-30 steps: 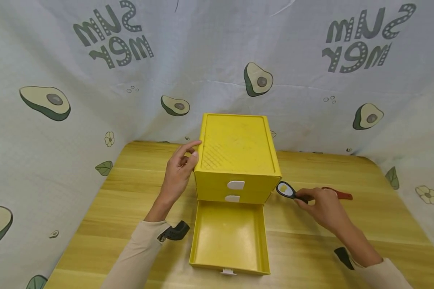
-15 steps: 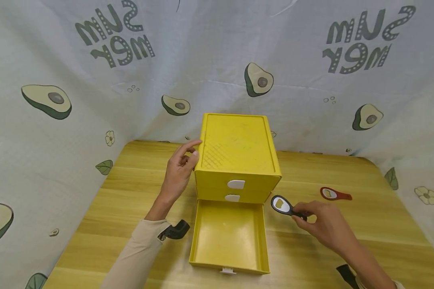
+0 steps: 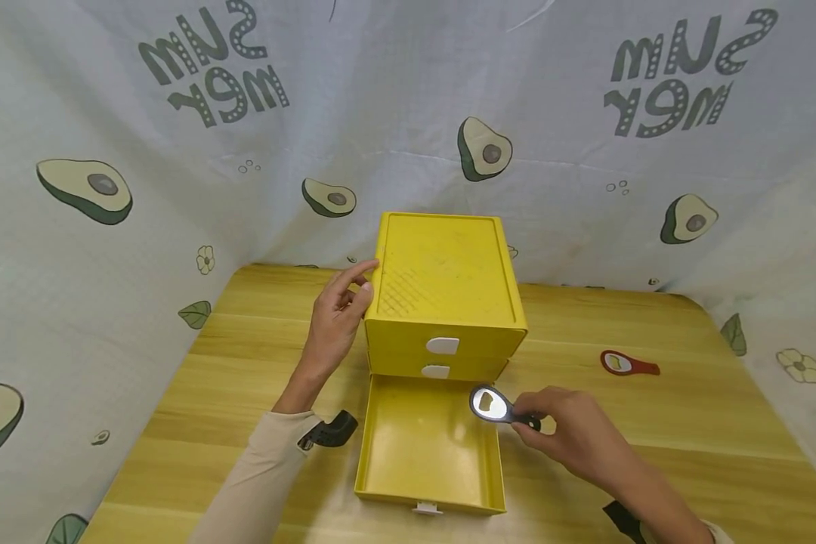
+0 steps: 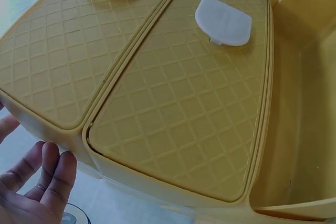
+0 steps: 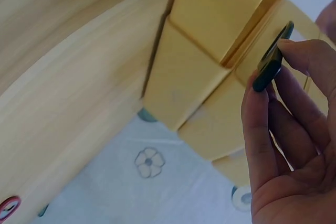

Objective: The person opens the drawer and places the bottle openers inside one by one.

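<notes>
A black bottle opener (image 3: 491, 404) with a shiny metal oval is pinched by its handle between the thumb and fingers of my right hand (image 3: 574, 431). Its head overlaps the right rim of the pulled-out bottom drawer (image 3: 425, 453) in the head view. The right wrist view shows the black opener (image 5: 273, 59) edge-on at the fingertips. My left hand (image 3: 335, 321) rests against the left side of the yellow drawer cabinet (image 3: 449, 272), index finger at the top edge. In the left wrist view, the fingers (image 4: 58, 182) lie loosely bent beside the cabinet's side.
A red bottle opener (image 3: 629, 364) lies on the wooden table (image 3: 653, 423) to the right of the cabinet. Two upper drawers with white tabs (image 3: 443, 346) are closed. A printed curtain (image 3: 408, 113) hangs behind and along both sides of the table.
My right hand has carried the black bottle opener left and toward me, from beside the cabinet to the drawer's right rim. The red opener has come into full sight. My left hand stays put.
</notes>
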`<state>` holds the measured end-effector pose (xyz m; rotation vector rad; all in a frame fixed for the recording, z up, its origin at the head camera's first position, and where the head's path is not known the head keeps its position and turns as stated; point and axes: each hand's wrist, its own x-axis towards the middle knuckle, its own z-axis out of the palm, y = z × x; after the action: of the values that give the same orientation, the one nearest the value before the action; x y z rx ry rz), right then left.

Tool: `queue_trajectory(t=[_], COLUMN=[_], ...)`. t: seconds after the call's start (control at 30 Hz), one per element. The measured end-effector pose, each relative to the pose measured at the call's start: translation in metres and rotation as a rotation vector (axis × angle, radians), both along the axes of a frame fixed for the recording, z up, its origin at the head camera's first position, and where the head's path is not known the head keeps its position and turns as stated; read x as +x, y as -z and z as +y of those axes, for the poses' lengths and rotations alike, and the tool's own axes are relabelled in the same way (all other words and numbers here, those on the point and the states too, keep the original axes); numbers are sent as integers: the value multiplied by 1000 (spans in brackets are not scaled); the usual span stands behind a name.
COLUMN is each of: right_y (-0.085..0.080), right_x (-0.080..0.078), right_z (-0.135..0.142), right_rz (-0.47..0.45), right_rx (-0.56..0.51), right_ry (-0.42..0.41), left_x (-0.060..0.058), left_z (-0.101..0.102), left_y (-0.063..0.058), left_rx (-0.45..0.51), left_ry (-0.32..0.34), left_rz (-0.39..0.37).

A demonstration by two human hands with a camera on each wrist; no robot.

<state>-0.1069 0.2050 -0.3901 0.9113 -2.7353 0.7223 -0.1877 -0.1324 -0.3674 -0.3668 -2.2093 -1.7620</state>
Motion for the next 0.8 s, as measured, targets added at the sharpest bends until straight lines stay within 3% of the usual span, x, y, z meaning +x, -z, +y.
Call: queue_trajectory(t=[0.2,0.8], right_y=[0,24], right_x=[-3,-20], right_z=[-23,-75], right_rz=[-63,-96], right_rx=[9,131], right_ry=[-85,-189], left_x=[1,-2], left_z=[0,1], left_y=[-1,2], left_rx=[-7,-4], left_ry=[3,5], left_rz=[10,18])
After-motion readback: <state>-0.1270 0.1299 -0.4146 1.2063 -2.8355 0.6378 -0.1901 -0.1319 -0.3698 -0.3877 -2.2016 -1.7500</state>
